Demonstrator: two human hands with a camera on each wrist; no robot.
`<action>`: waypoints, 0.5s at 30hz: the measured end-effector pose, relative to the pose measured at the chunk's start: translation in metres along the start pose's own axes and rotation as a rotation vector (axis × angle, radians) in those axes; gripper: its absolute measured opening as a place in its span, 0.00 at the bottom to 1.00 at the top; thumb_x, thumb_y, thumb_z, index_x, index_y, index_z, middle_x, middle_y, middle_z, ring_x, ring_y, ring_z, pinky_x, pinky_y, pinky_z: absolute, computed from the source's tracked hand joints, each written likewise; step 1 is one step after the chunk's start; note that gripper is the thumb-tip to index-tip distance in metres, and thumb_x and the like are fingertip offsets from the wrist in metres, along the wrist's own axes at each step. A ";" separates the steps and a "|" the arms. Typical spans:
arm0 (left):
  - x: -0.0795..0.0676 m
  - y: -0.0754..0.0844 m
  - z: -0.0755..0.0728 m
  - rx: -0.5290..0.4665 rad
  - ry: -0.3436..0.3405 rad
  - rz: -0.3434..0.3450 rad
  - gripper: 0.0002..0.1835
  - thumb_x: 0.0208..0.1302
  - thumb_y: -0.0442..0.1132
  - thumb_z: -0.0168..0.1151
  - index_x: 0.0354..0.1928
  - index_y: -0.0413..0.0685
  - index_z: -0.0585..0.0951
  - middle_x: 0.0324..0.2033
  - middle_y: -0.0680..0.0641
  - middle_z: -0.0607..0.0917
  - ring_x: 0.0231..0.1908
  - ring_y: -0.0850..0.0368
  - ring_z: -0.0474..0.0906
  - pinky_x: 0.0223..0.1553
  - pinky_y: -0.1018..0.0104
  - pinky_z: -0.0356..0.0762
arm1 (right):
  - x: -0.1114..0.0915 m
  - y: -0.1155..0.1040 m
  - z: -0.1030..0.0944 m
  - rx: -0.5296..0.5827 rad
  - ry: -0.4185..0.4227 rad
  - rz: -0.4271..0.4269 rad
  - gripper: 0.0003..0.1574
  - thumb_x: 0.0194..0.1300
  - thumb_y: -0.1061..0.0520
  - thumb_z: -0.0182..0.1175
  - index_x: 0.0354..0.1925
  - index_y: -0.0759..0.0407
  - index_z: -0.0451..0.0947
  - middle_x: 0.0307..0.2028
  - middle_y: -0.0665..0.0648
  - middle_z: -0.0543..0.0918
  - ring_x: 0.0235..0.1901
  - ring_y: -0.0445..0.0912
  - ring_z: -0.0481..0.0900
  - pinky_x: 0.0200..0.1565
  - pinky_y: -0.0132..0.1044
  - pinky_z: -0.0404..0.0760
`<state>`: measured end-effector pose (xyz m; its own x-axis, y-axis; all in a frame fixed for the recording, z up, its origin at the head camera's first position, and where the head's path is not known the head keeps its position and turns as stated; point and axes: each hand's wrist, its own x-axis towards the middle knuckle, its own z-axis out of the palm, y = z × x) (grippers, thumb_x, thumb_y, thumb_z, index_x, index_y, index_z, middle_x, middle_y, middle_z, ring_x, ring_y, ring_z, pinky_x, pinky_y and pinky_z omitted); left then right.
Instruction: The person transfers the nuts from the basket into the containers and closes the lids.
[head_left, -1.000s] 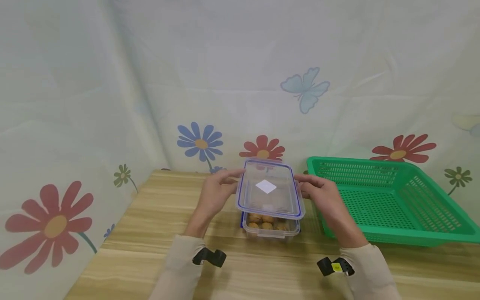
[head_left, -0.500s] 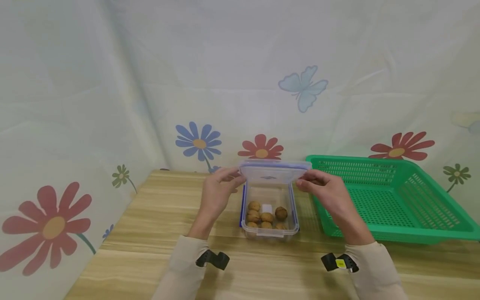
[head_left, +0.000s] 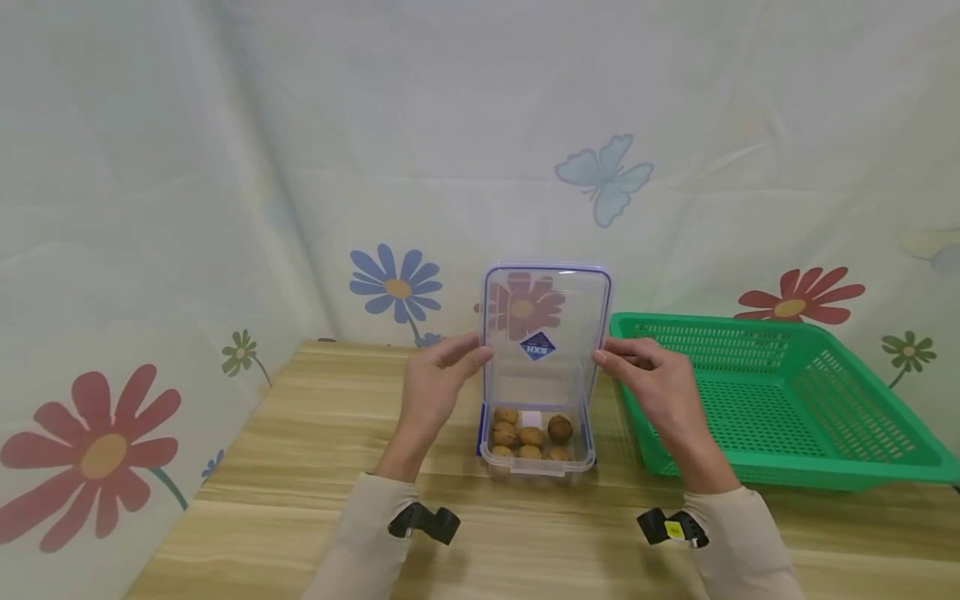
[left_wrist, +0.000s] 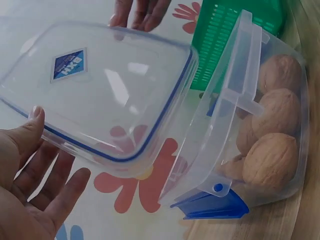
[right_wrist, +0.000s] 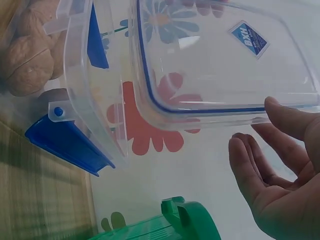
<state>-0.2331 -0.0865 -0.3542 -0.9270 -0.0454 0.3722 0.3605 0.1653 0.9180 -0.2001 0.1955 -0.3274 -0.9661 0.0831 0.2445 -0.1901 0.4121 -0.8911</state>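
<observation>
A clear plastic lid (head_left: 543, 308) with a blue seal and a blue diamond label stands nearly upright above a clear food container (head_left: 546, 467). My left hand (head_left: 438, 379) pinches its left edge between thumb and fingers. At the opposite edge my right hand (head_left: 654, 383) pinches it the same way. Several walnuts (left_wrist: 272, 160) lie in the container, mostly toward its near end. Blue side clips (right_wrist: 70, 142) hang folded out from the container's sides. In both wrist views the lid's lower edge is apart from the container's rim.
A large green plastic basket (head_left: 757, 417) stands right of the container, close to my right hand. Both rest on a wood-grain table (head_left: 300, 450). Behind it hangs a pale curtain (head_left: 465, 125) printed with flowers and a butterfly.
Both hands have tipped the lid up from lying slanted over the container to nearly upright, its label now facing me. The walnuts beneath have come into view.
</observation>
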 end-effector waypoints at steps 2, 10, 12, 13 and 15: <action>0.000 0.000 0.000 -0.042 -0.012 -0.006 0.18 0.68 0.44 0.77 0.55 0.43 0.90 0.49 0.46 0.91 0.45 0.49 0.90 0.53 0.55 0.89 | 0.000 0.000 0.000 0.021 -0.010 0.009 0.31 0.73 0.39 0.70 0.62 0.59 0.86 0.54 0.59 0.86 0.51 0.49 0.83 0.58 0.45 0.81; 0.000 -0.001 0.000 -0.106 -0.040 -0.035 0.20 0.67 0.42 0.77 0.58 0.43 0.88 0.47 0.44 0.91 0.42 0.47 0.90 0.41 0.56 0.92 | 0.002 0.002 0.002 0.085 -0.036 0.003 0.34 0.75 0.46 0.69 0.72 0.56 0.77 0.55 0.64 0.85 0.43 0.49 0.90 0.53 0.40 0.89; 0.000 -0.001 0.000 -0.112 -0.049 -0.053 0.22 0.66 0.42 0.78 0.60 0.45 0.87 0.49 0.43 0.90 0.43 0.46 0.90 0.39 0.55 0.93 | 0.003 0.003 0.002 0.078 -0.040 0.001 0.34 0.76 0.49 0.68 0.75 0.54 0.74 0.55 0.65 0.84 0.41 0.48 0.90 0.50 0.37 0.89; 0.000 -0.001 -0.001 -0.115 -0.054 -0.061 0.23 0.66 0.42 0.78 0.62 0.46 0.87 0.49 0.43 0.90 0.43 0.45 0.90 0.38 0.54 0.93 | 0.003 0.003 0.002 0.075 -0.044 0.000 0.35 0.76 0.51 0.68 0.76 0.53 0.73 0.56 0.65 0.84 0.40 0.48 0.90 0.48 0.36 0.89; 0.001 -0.001 -0.001 -0.118 -0.065 -0.073 0.25 0.65 0.40 0.78 0.64 0.46 0.85 0.50 0.42 0.90 0.43 0.44 0.90 0.36 0.54 0.93 | 0.004 0.005 0.003 0.057 -0.057 0.000 0.35 0.77 0.54 0.67 0.77 0.52 0.71 0.57 0.66 0.83 0.40 0.49 0.89 0.45 0.35 0.90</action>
<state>-0.2339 -0.0877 -0.3550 -0.9544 0.0114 0.2982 0.2984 0.0464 0.9533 -0.2051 0.1947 -0.3318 -0.9742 0.0307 0.2236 -0.1980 0.3593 -0.9120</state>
